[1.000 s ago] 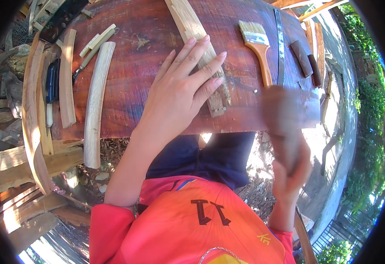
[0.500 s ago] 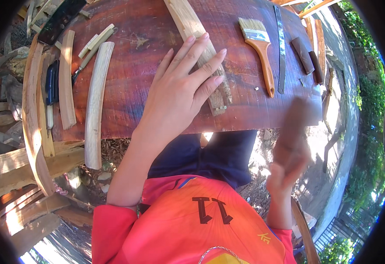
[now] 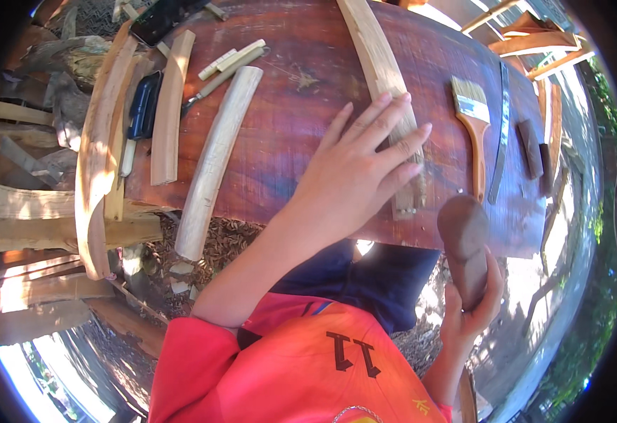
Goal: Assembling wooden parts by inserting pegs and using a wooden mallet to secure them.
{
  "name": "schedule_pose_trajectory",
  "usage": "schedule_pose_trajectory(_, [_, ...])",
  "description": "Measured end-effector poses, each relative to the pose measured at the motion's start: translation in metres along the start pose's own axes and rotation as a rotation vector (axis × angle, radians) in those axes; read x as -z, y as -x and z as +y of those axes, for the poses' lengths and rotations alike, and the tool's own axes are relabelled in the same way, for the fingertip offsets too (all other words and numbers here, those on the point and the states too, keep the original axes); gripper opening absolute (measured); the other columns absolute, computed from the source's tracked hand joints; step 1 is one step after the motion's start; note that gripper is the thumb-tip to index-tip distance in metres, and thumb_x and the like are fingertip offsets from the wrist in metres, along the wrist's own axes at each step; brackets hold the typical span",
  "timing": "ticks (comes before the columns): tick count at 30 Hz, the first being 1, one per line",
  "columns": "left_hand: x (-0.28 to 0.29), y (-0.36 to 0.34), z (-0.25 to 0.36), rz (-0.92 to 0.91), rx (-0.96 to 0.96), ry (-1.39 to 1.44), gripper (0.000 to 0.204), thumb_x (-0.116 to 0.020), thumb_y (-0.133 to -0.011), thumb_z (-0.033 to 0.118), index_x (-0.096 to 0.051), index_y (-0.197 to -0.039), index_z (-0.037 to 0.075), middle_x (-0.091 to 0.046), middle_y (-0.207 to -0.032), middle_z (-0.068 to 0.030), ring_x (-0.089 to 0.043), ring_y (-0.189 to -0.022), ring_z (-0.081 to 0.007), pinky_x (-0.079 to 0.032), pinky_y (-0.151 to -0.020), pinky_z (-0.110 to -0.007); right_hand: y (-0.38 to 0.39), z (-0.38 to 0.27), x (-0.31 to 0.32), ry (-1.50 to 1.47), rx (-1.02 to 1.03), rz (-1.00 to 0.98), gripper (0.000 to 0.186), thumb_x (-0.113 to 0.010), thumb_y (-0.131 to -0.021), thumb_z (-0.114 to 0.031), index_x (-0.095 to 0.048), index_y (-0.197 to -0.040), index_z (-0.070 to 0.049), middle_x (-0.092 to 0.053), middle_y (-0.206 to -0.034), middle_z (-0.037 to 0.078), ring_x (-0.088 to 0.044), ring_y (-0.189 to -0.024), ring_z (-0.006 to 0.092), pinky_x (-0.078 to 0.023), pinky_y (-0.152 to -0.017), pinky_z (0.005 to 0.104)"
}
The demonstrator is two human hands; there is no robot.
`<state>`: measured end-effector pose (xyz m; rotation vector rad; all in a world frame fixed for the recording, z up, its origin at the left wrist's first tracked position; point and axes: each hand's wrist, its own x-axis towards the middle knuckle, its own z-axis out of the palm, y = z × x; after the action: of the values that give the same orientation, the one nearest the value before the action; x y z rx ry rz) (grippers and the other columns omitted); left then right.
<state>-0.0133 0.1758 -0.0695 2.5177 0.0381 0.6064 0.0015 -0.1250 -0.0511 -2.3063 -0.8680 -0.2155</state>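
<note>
1. The strip [image 3: 381, 63], a long pale piece of wood, lies on the table [image 3: 280, 176], right of its middle. Its long axis runs from the table's near edge to its far side, slanting: the near end sits further right, the far end further left. The near end stops just inside the table's near edge; the far end leaves the view.
2. The left hand [image 3: 365, 166] rests flat on the strip, palm down, fingers spread and nearly straight, pointing toward the table's far right. It presses without wrapping round the wood.
3. The right hand [image 3: 474, 303] is closed round the lower end of the mallet [image 3: 463, 236], thumb on one side, fingers on the other.
4. The mallet is at the table's near edge, toward the right. Its rounded head points away from the person, toward the table; its long axis leans slightly left. I cannot tell whether the head touches the table.
5. The brush [image 3: 474, 137] lies on the table's right part, bristles toward the far edge, handle toward the near one.
6. The stick [image 3: 218, 166], on the table's left part, juts past its near edge.
</note>
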Motion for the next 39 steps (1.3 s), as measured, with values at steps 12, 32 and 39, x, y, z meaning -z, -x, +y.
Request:
schedule_pose_trajectory(12, [0.004, -0.001, 0.003, -0.042, 0.026, 0.020, 0.048, -0.063, -0.108, 0.031, -0.062, -0.154, 0.019, -0.040, -0.171, -0.0131, -0.036, -0.159, -0.0358, -0.031, -0.125, -0.062, -0.053, -0.015, -0.033, 0.238, -0.100, 0.173, 0.053, -0.087, -0.086, -0.015, -0.071, -0.135, -0.006, -0.065, -0.123, 0.014, -0.061, -0.112, 0.0347, -0.046, -0.100, 0.0489])
schedule_pose_trajectory(32, [0.008, -0.005, 0.005, -0.079, 0.042, 0.052, 0.049, -0.065, -0.107, 0.029, -0.061, -0.155, 0.019, -0.041, -0.170, -0.0150, -0.036, -0.160, -0.0368, -0.032, -0.125, -0.061, -0.073, -0.012, -0.048, 0.111, -0.097, 0.106, 0.053, -0.082, -0.091, -0.016, -0.067, -0.141, -0.007, -0.063, -0.130, 0.015, -0.061, -0.121, 0.0340, -0.042, -0.108, 0.0472])
schedule_pose_trajectory(39, [0.008, -0.005, 0.005, -0.088, 0.054, 0.038, 0.050, -0.067, -0.106, 0.028, -0.062, -0.154, 0.019, -0.040, -0.170, -0.0155, -0.035, -0.160, -0.0377, -0.032, -0.125, -0.061, -0.071, -0.007, -0.049, 0.086, -0.113, 0.135, 0.051, -0.080, -0.093, -0.018, -0.067, -0.141, -0.006, -0.062, -0.131, 0.018, -0.061, -0.120, 0.0359, -0.045, -0.106, 0.0480])
